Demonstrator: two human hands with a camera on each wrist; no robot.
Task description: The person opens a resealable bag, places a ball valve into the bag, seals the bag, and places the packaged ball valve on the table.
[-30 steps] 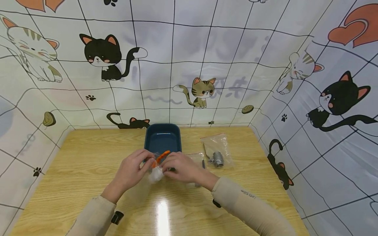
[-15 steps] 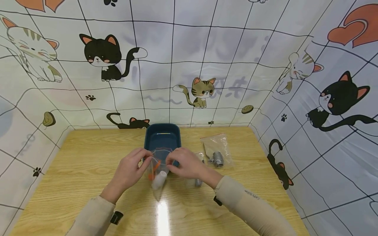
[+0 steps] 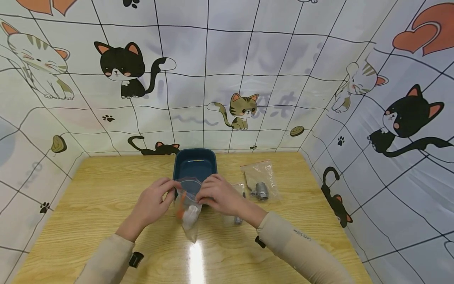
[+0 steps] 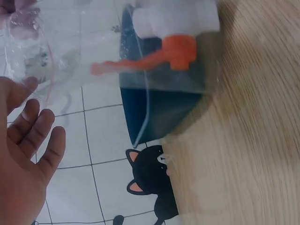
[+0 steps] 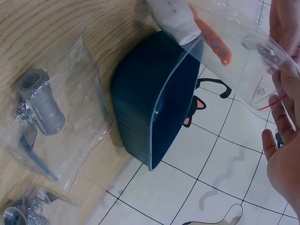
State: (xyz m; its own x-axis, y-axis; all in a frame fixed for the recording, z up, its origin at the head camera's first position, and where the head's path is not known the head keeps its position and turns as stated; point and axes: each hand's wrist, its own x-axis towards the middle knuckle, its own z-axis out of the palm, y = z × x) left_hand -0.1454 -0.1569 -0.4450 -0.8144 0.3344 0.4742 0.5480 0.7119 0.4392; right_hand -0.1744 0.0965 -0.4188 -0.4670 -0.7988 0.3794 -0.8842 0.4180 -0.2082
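Observation:
A clear zip bag [image 3: 192, 234] with a red seal line hangs between the two hands over the table. Inside it lies a white plastic ball valve [image 4: 178, 18] with an orange lever handle [image 4: 180, 52]. The left hand [image 3: 152, 201] pinches the bag's top edge on the left with thumb and fingertips. On the other side, the right hand [image 3: 220, 196] pinches the same top edge. The bag's mouth bows apart between them in the head view. Just behind the bag stands a dark blue plastic tub [image 3: 195, 157], partly covered by the bag and hands.
Right of the tub, a bagged grey valve [image 5: 42, 101] with a blue lever lies on the wooden table [image 3: 106, 197], partly hidden by the right arm in the head view. Farther right is another bagged grey valve [image 3: 261, 192]. A cat-print curtain [image 3: 191, 90] stands behind the table.
The bag, bunched up between the hands a second ago, now hangs down with the valve lower in it. The right hand has shifted slightly toward the left.

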